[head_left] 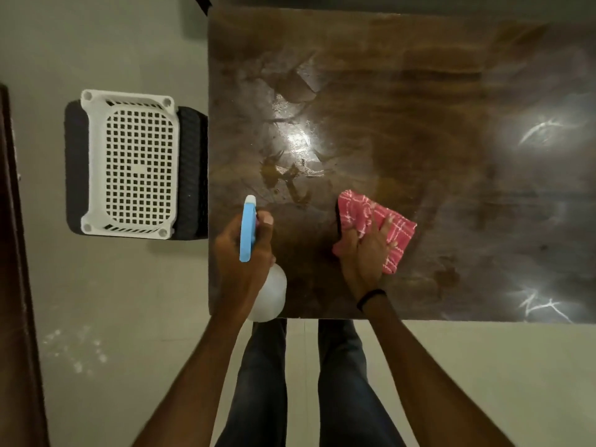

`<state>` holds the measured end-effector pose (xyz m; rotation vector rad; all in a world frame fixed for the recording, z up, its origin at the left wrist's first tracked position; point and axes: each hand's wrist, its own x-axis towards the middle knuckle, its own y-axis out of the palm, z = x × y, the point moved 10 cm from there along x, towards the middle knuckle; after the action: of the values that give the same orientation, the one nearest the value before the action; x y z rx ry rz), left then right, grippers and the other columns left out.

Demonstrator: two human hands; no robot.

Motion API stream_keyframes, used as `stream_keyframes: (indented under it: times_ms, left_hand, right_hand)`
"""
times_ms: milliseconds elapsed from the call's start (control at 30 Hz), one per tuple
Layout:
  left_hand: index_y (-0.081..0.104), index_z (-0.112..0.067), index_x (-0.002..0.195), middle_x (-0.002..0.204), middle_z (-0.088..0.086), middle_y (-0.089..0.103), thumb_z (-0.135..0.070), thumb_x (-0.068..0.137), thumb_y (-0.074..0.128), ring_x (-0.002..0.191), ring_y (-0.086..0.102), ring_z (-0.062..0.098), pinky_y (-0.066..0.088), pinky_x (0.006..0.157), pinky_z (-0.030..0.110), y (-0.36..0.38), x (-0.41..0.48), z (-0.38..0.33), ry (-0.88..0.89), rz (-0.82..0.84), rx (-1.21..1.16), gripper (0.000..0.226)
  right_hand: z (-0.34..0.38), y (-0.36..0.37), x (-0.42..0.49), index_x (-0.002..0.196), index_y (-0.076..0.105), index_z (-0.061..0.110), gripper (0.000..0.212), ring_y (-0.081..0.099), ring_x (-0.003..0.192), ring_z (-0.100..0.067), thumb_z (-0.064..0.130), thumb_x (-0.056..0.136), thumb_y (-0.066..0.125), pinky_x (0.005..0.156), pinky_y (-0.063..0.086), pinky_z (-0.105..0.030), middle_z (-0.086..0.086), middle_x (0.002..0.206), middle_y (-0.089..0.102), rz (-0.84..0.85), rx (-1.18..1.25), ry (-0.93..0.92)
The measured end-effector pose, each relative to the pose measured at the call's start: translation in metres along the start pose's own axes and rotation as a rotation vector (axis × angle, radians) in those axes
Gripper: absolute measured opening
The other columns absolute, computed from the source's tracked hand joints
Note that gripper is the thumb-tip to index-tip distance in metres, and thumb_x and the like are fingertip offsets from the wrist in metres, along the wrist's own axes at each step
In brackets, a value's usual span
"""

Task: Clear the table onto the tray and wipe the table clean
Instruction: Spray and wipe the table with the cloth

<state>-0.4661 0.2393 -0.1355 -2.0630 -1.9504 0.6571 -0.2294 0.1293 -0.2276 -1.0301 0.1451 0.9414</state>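
- At the far left stands a dark door frame (13, 253); the floor (129, 317) is pale and smooth.
- The white perforated tray (93, 162) rests on a dark stool (190, 172) just beside the table's left edge. We see none of the cleared items in it.
- The left hand (238, 253) grips the spray bottle (247, 227) over the near left corner, fingers curled round its neck and nozzle aimed at the table.
- Brownish wet streaks (290, 182) lie ahead of the nozzle. We judge this patch not yet wiped.
- The right hand (364, 250) presses the red checked cloth (400, 233) flat, fingers straight and slightly spread.
- The dark wooden table (451, 91) carries the cloth and liquid only, so we judge clearing done and wiping in progress.
- The right half shows smears and lamp glare (541, 127); it likely needs a pass.
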Motion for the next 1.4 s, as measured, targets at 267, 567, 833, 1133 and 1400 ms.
stream_keyframes:
  times_ms: [267,567,833,1133,1400]
  left_hand:
    - [0.06,-0.047,0.083,0.059,0.001,0.059,-0.058,0.085,0.062,0.045,0.06,0.018,0.056,0.048,0.037,-0.016,0.0,0.028,-0.164,-0.038,-0.026,0.011]
    - [0.057,-0.019,0.078,0.054,0.0,0.053,-0.017,0.089,0.067,0.042,0.055,0.008,0.043,0.043,0.01,-0.045,0.009,0.051,-0.203,-0.124,-0.071,0.015]
    - [0.058,-0.02,0.079,0.06,0.013,0.058,-0.015,0.091,0.066,0.043,0.054,0.016,0.044,0.041,0.014,-0.065,0.027,0.053,-0.238,-0.116,-0.109,0.015]
    - [0.059,-0.022,0.079,0.055,0.005,0.054,-0.026,0.09,0.069,0.043,0.052,0.016,0.047,0.044,0.025,-0.064,0.043,0.048,-0.191,-0.105,-0.134,0.016]
    - [0.068,-0.02,0.08,0.049,0.001,0.055,-0.026,0.082,0.072,0.044,0.057,0.0,0.043,0.047,0.005,-0.059,0.054,0.056,-0.229,-0.142,-0.111,0.008]
  right_hand:
    - [0.064,0.035,0.003,0.105,0.053,0.014,0.063,0.055,0.088,-0.016,0.072,0.091,0.032,0.09,0.048,-0.042,0.002,0.084,0.06,0.164,0.207,-0.033]
    - [0.161,0.162,0.025,0.16,0.001,0.032,0.074,-0.012,0.146,-0.057,0.064,0.098,0.024,0.11,0.0,-0.079,-0.017,0.166,-0.012,0.101,-0.743,-0.531]
    - [0.134,0.161,-0.007,0.16,0.006,0.033,0.076,-0.008,0.147,-0.055,0.064,0.094,0.027,0.108,0.008,-0.08,-0.015,0.167,-0.008,0.179,-0.732,-0.558]
    - [0.154,0.166,-0.001,0.16,0.0,0.036,0.079,-0.013,0.147,-0.052,0.068,0.095,0.031,0.109,0.009,-0.08,-0.013,0.168,-0.01,0.162,-0.774,-0.541]
    - [0.272,0.183,0.116,0.158,-0.007,0.037,0.069,-0.022,0.147,-0.049,0.063,0.1,0.019,0.11,-0.002,-0.078,-0.006,0.167,-0.019,0.056,-0.688,-0.535]
